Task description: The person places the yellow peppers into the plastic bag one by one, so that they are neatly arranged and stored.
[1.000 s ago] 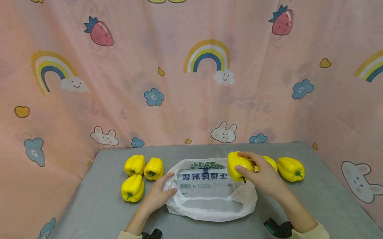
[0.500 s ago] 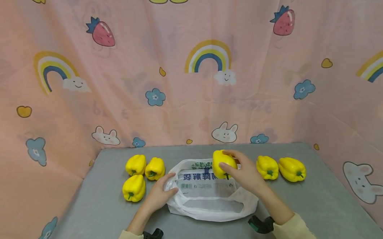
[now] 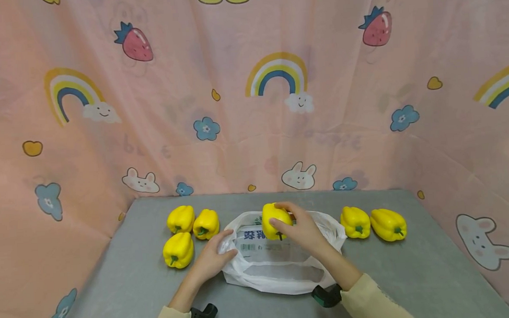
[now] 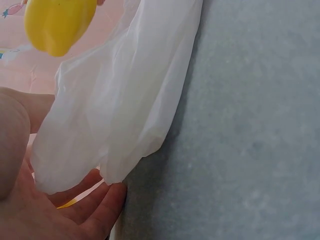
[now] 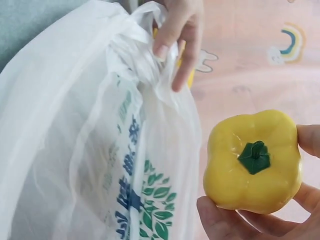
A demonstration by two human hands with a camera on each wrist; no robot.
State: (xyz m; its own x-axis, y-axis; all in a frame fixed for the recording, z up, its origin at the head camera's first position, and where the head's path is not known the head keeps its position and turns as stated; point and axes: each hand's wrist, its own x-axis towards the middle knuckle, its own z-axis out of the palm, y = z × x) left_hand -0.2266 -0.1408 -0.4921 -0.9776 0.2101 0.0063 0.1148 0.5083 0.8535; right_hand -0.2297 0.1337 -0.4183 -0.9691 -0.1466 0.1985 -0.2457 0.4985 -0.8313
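A white plastic bag with printed green leaves and blue lettering stands with its mouth spread. My left hand holds the bag's left rim, thumb over the edge and bag film between thumb and fingers; in the left wrist view the other fingers lie along its outside. Above the bag's mouth, my right hand grips a yellow bell pepper between thumb and fingers. The right wrist view shows that pepper's green stem facing the camera, while the printed bag is to its left.
Three yellow bell peppers sit left of the bag on the grey table. To the right are a yellow bell pepper and another yellow bell pepper beside it. A pink patterned curtain closes off the back and sides.
My right hand has carried the bell pepper leftward from the bag's right side to over its mouth. The left hand has stayed at the left rim.
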